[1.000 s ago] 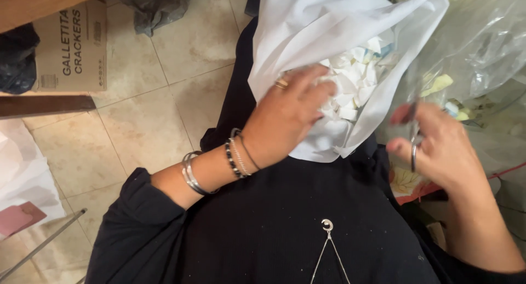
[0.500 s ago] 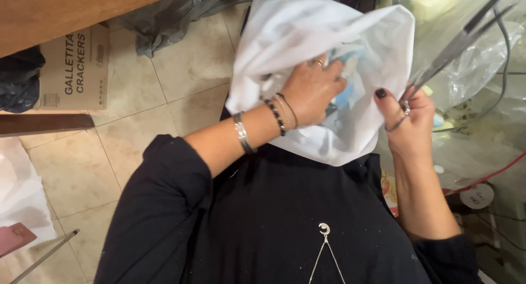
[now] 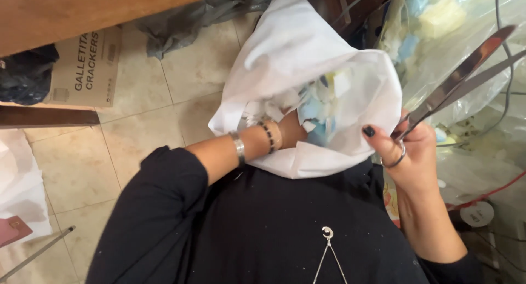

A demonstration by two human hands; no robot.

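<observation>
Change: since half a second ago the left hand (image 3: 287, 132) has sunk deeper into the white cloth bag (image 3: 307, 70), wrist at its mouth.
Bag: propped on the lap, mouth kept open around that hand.
Left grip: fingers hidden among pale scraps (image 3: 323, 106); cannot tell.
Right hand (image 3: 413, 158): closed on scissors (image 3: 455, 78), blades pointing up and away beside the bag's rim.

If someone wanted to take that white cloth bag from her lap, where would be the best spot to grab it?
Probably the bag's far upper part, coming from above and away from her body. There the cloth is bare and bunched into folds, easy to pinch. The near rim is taken: her left hand is plunged inside among the scraps, and her right hand, holding scissors, pinches the right edge.
</observation>
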